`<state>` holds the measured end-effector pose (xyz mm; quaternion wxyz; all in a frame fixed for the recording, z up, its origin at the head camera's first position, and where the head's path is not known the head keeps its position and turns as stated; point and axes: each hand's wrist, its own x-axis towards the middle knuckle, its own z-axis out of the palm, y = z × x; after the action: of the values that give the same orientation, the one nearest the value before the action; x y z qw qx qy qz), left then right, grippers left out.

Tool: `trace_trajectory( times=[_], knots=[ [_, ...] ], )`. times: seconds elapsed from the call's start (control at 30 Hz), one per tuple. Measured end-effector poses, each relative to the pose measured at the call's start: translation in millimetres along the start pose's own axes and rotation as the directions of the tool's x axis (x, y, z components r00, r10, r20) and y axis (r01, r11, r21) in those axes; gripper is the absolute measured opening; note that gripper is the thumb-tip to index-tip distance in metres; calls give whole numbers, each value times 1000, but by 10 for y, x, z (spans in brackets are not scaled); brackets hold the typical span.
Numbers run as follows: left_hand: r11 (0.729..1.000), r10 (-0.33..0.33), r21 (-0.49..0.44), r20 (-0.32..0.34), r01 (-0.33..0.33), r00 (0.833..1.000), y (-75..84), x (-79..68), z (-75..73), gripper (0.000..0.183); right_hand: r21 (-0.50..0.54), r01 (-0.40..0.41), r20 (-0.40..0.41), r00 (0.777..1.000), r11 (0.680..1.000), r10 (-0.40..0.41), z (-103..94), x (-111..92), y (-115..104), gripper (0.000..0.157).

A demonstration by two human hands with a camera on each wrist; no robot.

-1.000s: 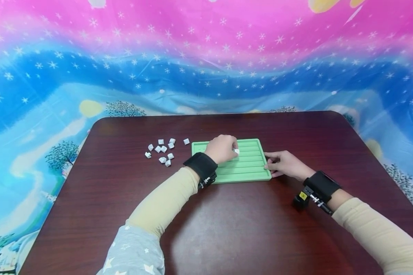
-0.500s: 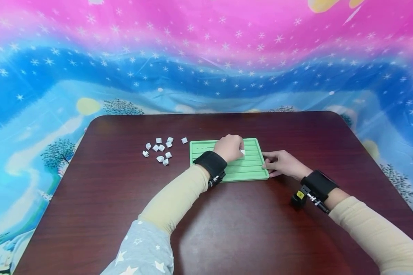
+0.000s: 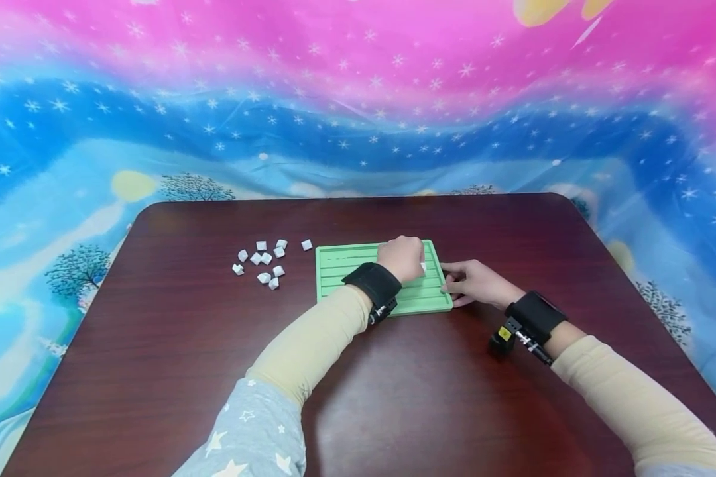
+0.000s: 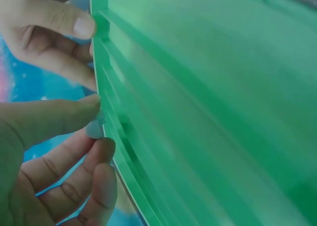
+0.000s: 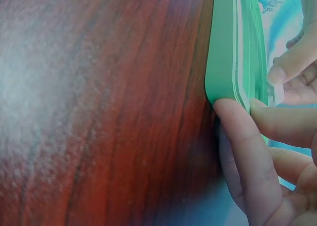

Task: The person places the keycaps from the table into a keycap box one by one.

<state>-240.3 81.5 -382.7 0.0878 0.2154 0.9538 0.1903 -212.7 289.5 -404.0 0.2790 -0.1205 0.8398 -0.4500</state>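
Note:
Thumb and fingers of my left hand pinch a small white block over the right part of a green ridged tray. In the left wrist view the white block shows between thumb and fingertips, close over the tray's end, with a faint marking on one face. My right hand grips the tray's right edge. In the right wrist view its thumb is at the rim and a finger lies against the outer wall. The left wrist and hand cover part of the tray's middle.
Several similar white blocks lie scattered on the dark wooden table, left of the tray. One block sits apart, nearer the tray's left back corner. A patterned cloth hangs behind the table.
My left hand has moved right along the tray with the white block, nearer the right edge. The right hand keeps its grip. The whole head view has shifted slightly left.

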Motion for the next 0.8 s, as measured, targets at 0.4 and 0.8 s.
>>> trace_trajectory(
  times=[0.4, 0.8],
  knots=[
    [997, -13, 72, -5, 13, 1000, 97, 106, 112, 42, 10, 19, -4, 1000, 1000, -19, 31, 3, -30, 62],
    [995, -25, 95, -1, 25, 1000, 188, 120, 118, 17, 31, 13, -2, 1000, 999, -13, 27, -27, -58, 63]
  ],
)
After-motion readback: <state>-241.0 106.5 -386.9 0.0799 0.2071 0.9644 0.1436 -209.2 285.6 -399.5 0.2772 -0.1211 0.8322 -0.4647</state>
